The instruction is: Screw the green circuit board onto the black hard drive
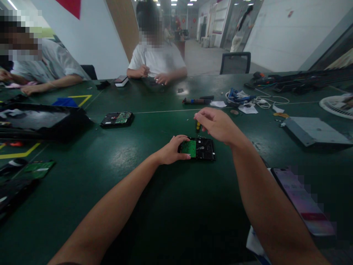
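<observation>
A black hard drive (205,149) with a green circuit board (189,148) on its left half lies flat on the dark green table. My left hand (176,150) grips the drive's left end, thumb along the near edge and fingers along the far edge. Over the drive's far side, my right hand (216,123) pinches a small screwdriver with a yellow and black handle (198,126), held upright. Its tip is too small to make out. Several tiny bright bits, perhaps screws, lie just beyond the drive.
Another hard drive (117,119) sits to the left, near a black casing (41,121). A grey metal box (317,130) and a phone (303,200) are at the right. Cables (239,96) and a dark cylindrical tool (197,101) lie farther back. Two people sit across the table.
</observation>
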`<act>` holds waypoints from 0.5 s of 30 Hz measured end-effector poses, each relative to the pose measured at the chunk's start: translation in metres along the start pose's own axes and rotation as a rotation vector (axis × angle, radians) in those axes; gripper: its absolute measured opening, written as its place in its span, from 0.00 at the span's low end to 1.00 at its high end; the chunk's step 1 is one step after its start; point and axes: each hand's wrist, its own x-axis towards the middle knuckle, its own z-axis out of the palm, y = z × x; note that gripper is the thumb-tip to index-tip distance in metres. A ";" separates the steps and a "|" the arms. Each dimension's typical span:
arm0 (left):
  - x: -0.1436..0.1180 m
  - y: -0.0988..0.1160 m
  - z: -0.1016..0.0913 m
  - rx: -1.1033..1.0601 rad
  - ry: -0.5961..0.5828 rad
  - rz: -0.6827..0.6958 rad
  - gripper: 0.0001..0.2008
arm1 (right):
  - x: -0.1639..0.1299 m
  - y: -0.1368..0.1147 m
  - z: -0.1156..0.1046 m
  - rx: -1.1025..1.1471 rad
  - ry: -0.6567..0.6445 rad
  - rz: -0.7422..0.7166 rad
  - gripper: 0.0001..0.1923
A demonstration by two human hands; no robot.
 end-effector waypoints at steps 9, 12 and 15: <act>0.000 0.000 0.001 -0.002 0.010 0.001 0.36 | 0.002 0.000 0.003 -0.014 0.076 0.032 0.12; 0.000 0.000 0.001 0.005 0.006 0.012 0.36 | 0.002 0.002 0.004 0.064 0.040 0.001 0.14; 0.000 -0.002 0.002 0.005 0.006 0.020 0.36 | 0.002 0.007 0.004 0.118 0.014 -0.002 0.16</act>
